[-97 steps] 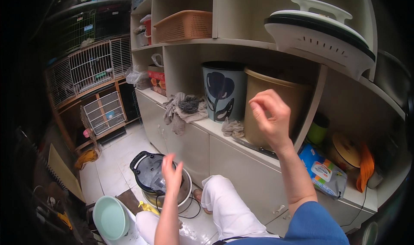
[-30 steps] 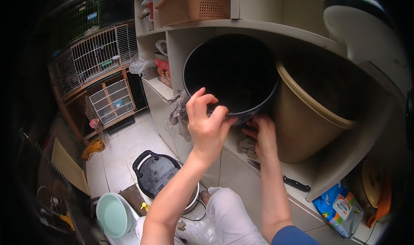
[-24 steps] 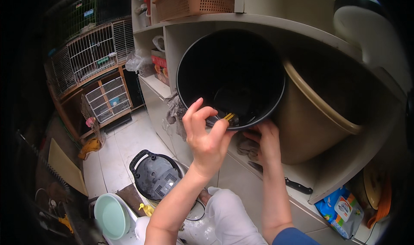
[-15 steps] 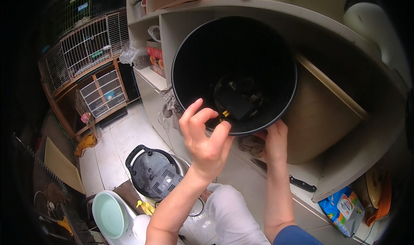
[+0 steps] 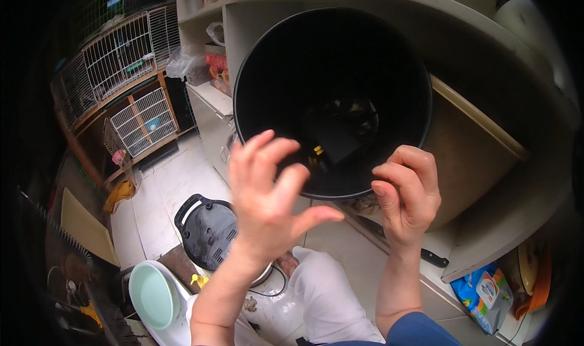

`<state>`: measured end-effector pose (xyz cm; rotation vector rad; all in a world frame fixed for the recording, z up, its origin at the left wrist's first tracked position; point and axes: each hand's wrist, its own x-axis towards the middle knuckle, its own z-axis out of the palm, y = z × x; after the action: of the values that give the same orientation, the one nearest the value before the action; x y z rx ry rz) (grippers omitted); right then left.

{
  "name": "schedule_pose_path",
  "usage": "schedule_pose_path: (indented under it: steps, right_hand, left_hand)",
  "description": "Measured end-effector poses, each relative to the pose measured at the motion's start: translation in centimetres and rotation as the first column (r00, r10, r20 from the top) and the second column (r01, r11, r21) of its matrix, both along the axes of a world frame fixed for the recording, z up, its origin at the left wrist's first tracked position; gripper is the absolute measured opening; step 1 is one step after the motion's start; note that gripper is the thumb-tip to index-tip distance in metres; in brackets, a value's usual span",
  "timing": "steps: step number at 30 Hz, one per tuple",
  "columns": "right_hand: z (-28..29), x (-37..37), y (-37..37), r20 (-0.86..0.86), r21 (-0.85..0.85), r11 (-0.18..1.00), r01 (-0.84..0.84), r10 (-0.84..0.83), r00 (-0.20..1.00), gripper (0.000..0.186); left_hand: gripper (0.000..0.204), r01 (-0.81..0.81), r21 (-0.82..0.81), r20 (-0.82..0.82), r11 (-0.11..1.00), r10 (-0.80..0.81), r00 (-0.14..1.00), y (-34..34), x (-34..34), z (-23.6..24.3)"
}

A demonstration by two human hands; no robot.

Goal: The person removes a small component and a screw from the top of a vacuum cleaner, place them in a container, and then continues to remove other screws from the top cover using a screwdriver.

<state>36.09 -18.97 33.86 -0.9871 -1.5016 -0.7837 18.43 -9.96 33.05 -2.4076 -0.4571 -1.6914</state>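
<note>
Gaping just beyond the fingers of both hands, a round black-lined bin is seen with its mouth turned toward them. At its near left edge, the left hand is held with fingers spread and thumb stretched sideways; nothing is gripped by it. At the near right edge, the fingers of the right hand are curled in toward the thumb; whether the rim is pinched between them cannot be told. Past the left fingertips, a small yellow piece is seen deep inside the bin. To the right of the right fingers, a tan bin is partly hidden; below them, a black-handled knife is laid on the cabinet shelf.
</note>
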Motion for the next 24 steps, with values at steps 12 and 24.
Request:
schedule_pose_path:
  steps: [12,24]
  right_hand:
    - [-0.9,-0.1,-1.0,0.017,-0.017,0.999,0.029,-0.028,0.999,0.026]
    - [-1.0,0.3,-1.0,-0.001,-0.013,1.0,0.021,-0.021,1.0,0.021]
  left_hand:
    - [0.049,-0.203,-0.331,-0.88,0.922,-0.223,0.419,6.0,12.4,9.5]
    - [0.015,-0.411,0.182,-0.953,0.893,0.263,0.148,9.9,11.0,11.2]
